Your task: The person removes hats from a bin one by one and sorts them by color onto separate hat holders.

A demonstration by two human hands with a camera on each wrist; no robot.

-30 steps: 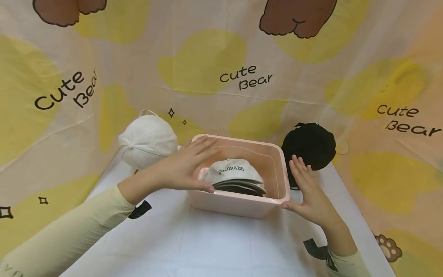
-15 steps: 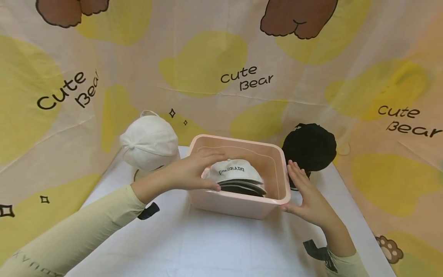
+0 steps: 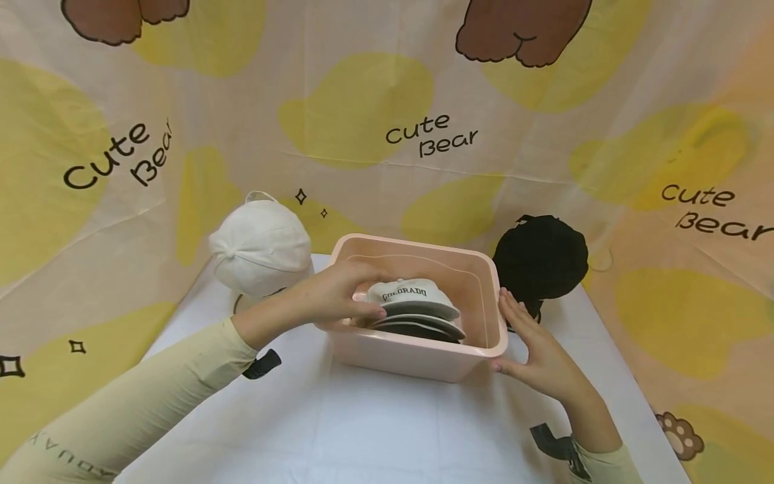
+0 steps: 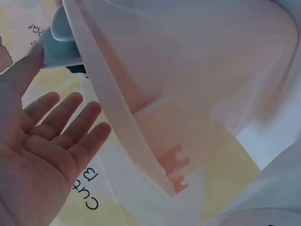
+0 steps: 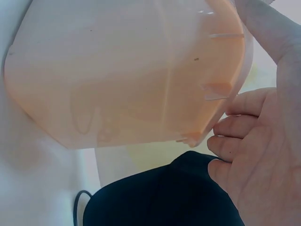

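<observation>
Two hands attended to a pink bin [image 3: 396,359], which stood on a white-covered table [image 3: 375,430]. The left hand [image 3: 338,292] reached over the bin's left end, its thumb against or just beside the stacked caps [image 3: 417,331] inside. In the left wrist view the four fingers were loosely bent and clear of one another, and they pinched nothing that showed, though the bin's rim hid part of the stack there, so contact was hard to judge. The right hand [image 3: 547,356] was relaxed and spread at the right end, fingers along the rim, thumb near the front corner, gripping nothing.

As for progress, the work looked partway along. Several caps were already nested in the bin, a white COLORADO cap [image 3: 417,294] topmost, with at least two brims layered beneath it. Since the left hand was at that stack, its handling seemed unfinished. A plain white cap [image 3: 263,235] and a black cap [image 3: 541,259] stood outside, one to each side, neither gripped; whether they counted as work left over, the pictures did not settle.
</observation>
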